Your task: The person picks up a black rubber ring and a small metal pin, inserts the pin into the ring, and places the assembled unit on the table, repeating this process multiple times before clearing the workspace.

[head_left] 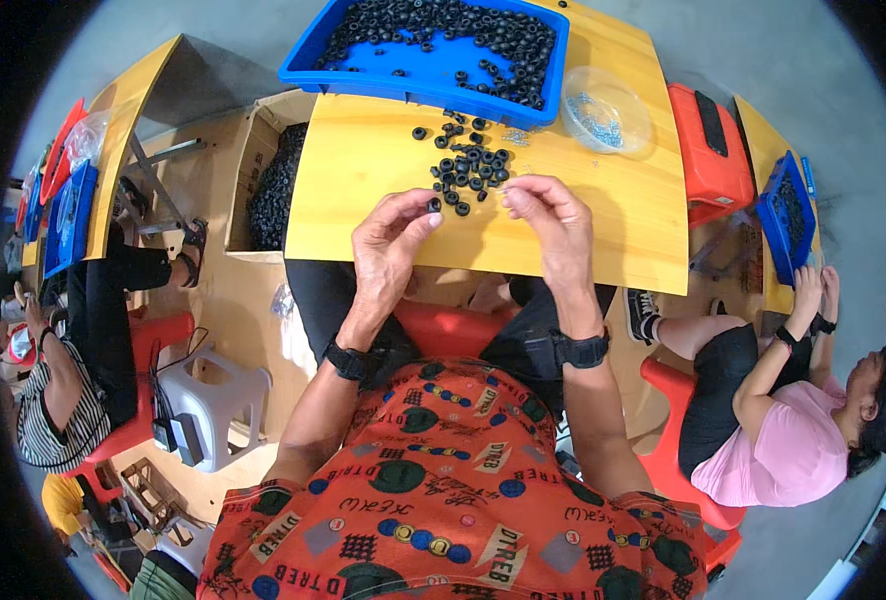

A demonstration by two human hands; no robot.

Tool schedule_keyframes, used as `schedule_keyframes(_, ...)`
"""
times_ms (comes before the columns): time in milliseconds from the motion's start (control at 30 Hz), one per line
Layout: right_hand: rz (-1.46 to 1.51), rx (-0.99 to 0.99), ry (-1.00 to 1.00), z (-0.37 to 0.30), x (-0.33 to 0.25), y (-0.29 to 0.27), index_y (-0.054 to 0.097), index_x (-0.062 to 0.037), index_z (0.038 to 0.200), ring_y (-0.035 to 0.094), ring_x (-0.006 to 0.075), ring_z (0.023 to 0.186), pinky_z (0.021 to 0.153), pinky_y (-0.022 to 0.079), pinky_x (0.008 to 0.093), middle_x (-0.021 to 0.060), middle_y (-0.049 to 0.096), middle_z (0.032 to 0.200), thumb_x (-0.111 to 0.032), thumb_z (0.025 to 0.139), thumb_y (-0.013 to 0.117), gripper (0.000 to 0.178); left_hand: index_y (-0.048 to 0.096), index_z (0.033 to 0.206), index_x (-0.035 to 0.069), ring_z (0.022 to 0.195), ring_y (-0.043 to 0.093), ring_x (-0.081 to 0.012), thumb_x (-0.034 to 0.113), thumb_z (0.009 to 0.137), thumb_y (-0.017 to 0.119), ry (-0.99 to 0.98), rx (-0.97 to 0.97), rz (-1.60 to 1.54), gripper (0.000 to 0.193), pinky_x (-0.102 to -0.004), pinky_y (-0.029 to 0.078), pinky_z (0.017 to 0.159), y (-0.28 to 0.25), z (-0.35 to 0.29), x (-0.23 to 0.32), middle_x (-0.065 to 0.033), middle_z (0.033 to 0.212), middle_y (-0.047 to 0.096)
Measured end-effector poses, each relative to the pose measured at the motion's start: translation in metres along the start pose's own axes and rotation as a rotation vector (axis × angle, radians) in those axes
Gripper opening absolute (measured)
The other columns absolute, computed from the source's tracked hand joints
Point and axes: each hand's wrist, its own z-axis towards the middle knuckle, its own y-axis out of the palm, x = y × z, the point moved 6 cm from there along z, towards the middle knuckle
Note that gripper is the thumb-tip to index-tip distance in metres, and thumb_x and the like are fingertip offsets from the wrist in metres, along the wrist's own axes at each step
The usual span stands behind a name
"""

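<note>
My left hand (385, 250) is over the near part of a yellow table (363, 150), thumb and fingers pinched on a small round black part with a hole (434, 204). Across from it, my right hand (561, 235) is closed in a pinch; what sits at its fingertips is too small to make out. Between and beyond the hands lies a loose pile of similar black round parts (474, 166). A few tiny silvery pieces (518, 137) are scattered just past the pile, close to a clear plastic bowl (635, 118) holding more of them.
A blue tray (413, 91) of black parts spans the table's far edge. At left stands a cardboard box (252, 165) of dark parts; at right, a red case (698, 150). Co-workers sit on both sides, one in a pink shirt (778, 445). A white stool (213, 405) is at left.
</note>
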Motion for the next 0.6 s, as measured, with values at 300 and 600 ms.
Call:
schedule_keyframes(300,-0.077,-0.066,-0.076,-0.018,-0.006,0.046,0.071,-0.0009,0.100,0.063,0.0082,0.084,0.077,0.052,0.0246,0.0027,0.071,0.093,-0.007,0.090,0.072,0.012,0.068,0.115,0.001,0.093,0.062,-0.0095,-0.007,0.085,0.071,-0.015,-0.022,-0.020,0.031,-0.0239,0.051,0.087,0.004,-0.009,0.008,-0.0016,0.101,0.068)
schedule_keyframes(600,-0.346,-0.076,-0.263,-0.025,-0.020,0.055,0.071,-0.0020,0.093,0.065,0.0146,0.077,0.071,0.052,0.0281,0.0071,0.069,0.086,-0.003,0.086,0.072,0.008,0.071,0.107,0.001,0.090,0.065,-0.0124,-0.005,0.083,0.073,0.072,-0.029,0.065,0.025,-0.0264,0.053,0.083,0.005,-0.010,0.012,-0.0059,0.102,0.068)
